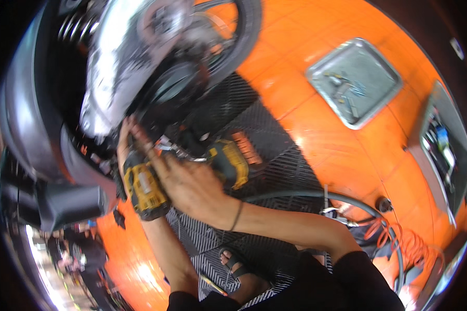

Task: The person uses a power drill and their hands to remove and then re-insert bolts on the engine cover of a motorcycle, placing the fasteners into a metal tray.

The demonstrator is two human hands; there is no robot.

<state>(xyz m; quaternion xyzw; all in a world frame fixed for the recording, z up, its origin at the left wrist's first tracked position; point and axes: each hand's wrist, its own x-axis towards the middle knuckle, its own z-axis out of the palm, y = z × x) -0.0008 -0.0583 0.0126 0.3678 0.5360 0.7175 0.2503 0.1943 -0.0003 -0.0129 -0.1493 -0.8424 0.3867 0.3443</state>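
Observation:
A yellow-and-black power drill (145, 189) points up toward the lower end of a silver scooter casing (106, 88). My left hand (123, 140) is around the drill, mostly hidden behind it, with blurred fingertips near the casing's lower end. My right hand (187, 181) lies along the drill's right side, its blurred fingers stretched forward toward the same dark gap in the scooter. A second yellow-and-black tool (228, 160) lies just beyond my right hand on the black mat (290, 171), beside an orange piece (246, 147).
A scooter wheel (249, 31) is at the top, grey bodywork (36, 135) at left. On the orange floor (347, 160) are a metal tray (379, 98) with small tools, an open toolbox (420, 160), a coiled orange hose (410, 249) and a thicker dark hose (306, 193).

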